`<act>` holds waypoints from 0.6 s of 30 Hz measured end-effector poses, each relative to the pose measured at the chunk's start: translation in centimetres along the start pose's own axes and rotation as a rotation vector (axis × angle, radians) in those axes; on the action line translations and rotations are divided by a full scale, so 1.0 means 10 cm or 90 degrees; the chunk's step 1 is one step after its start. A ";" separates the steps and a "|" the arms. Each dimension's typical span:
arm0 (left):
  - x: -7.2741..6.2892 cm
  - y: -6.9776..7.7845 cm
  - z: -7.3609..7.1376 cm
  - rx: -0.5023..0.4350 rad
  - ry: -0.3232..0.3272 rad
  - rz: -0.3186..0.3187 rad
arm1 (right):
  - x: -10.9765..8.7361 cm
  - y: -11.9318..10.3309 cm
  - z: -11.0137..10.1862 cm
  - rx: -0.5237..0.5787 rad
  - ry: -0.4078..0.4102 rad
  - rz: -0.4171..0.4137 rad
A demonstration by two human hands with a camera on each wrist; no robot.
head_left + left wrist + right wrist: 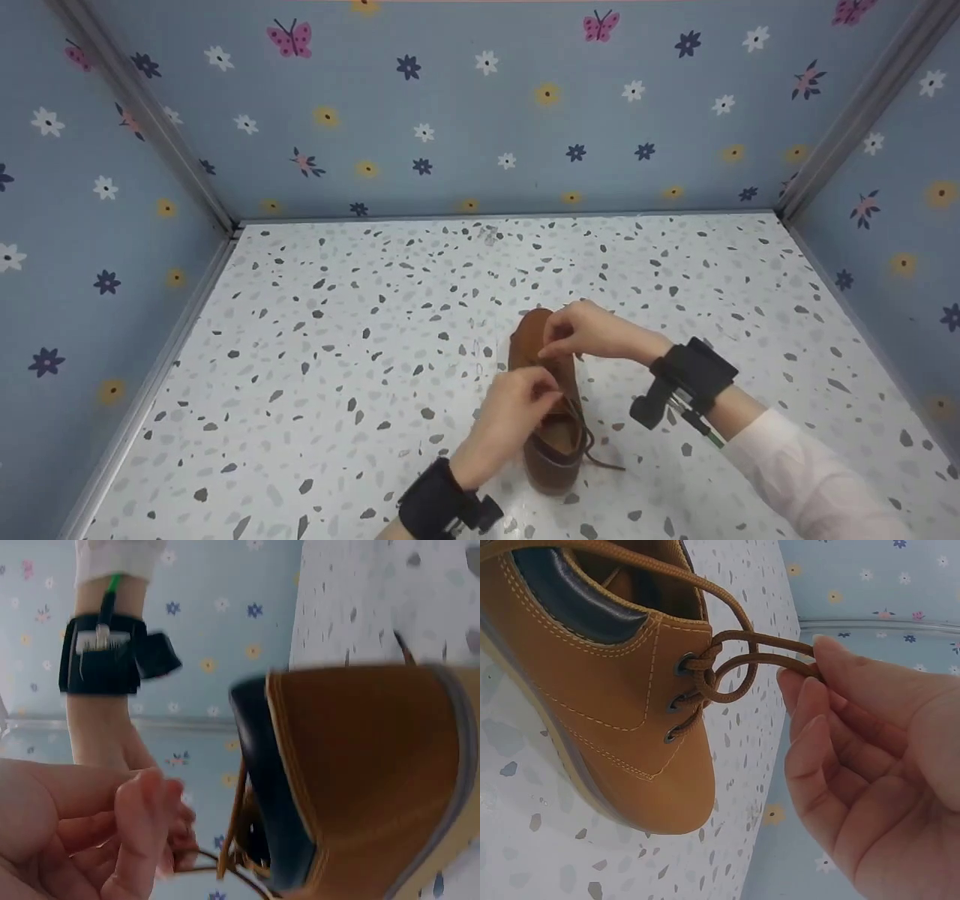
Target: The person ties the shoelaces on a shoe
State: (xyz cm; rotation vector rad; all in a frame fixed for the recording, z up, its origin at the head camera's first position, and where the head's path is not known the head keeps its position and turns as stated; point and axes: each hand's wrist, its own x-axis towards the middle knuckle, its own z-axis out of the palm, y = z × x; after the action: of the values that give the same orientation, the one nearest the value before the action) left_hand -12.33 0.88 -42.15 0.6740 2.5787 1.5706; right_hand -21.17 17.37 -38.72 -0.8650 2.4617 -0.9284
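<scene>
A brown lace-up shoe (551, 480) with a dark padded collar stands on the speckled surface, toe pointing away. In the right wrist view my right hand (870, 735) pinches two strands of the brown shoelace (769, 649) between thumb and fingertip, drawn out from the eyelets. My left hand (514, 412) hovers over the shoe opening, thumb and finger brought close together. In the left wrist view the left hand (97, 832) has bent fingers; whether lace lies between its tips is hidden. Another lace strand drapes over the collar, its tip lying to the shoe's right.
The white speckled tabletop (337, 360) spreads around the shoe. Blue flowered panels (487, 97) enclose the back and both sides. A black wrist strap with a camera (690, 379) sits on the right arm, and another strap (435, 499) on the left.
</scene>
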 end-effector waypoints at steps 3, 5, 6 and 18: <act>0.13 -0.13 -0.12 0.008 0.062 -0.030 | 0.00 -0.01 -0.01 -0.007 0.002 0.004; 0.20 -0.20 -0.15 0.026 0.081 -0.029 | 0.01 -0.01 0.00 -0.009 0.000 0.005; 0.23 -0.24 -0.16 0.032 0.082 -0.029 | 0.01 -0.01 0.00 -0.007 0.000 0.006; 0.39 -0.27 -0.16 0.023 0.063 -0.023 | 0.00 -0.01 -0.01 0.008 -0.001 0.006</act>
State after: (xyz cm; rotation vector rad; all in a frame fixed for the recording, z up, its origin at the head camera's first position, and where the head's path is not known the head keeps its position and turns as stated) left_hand -17.19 0.04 -43.01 0.5616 2.6798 1.5886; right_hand -21.21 17.36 -38.61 -0.8477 2.4540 -0.9393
